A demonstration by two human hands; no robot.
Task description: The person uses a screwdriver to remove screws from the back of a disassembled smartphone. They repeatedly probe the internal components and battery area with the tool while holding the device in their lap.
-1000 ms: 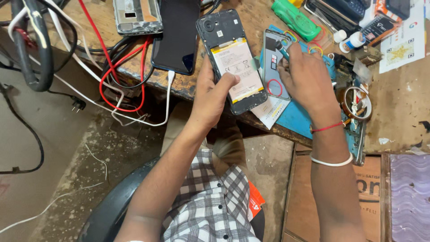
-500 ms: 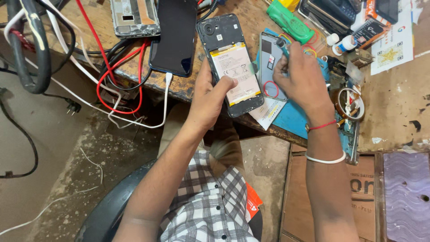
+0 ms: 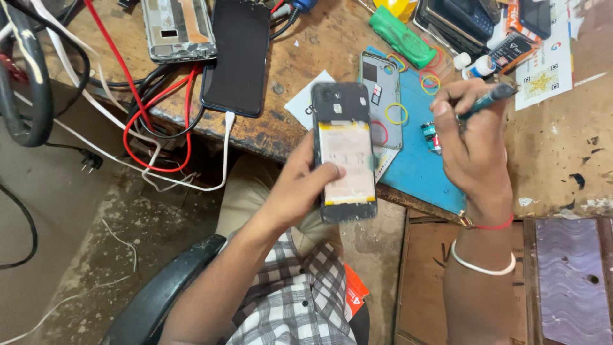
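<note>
Left hand [image 3: 300,188] raised, fingers curled in a grip — right hand [image 3: 472,137] closed, wrist bent.

Left hand [image 3: 300,191] lifted the opened phone [image 3: 345,150] off the bench [image 3: 306,57], toward the body. Right hand [image 3: 472,140] left the blue mat [image 3: 415,172], rose with a screwdriver [image 3: 488,99], uncovering the back cover [image 3: 382,96].

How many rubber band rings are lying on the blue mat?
4 that I can see: a yellow ring and a red ring on the open phone back, one yellow ring and one red ring by the green tool. More may be hidden.
</note>
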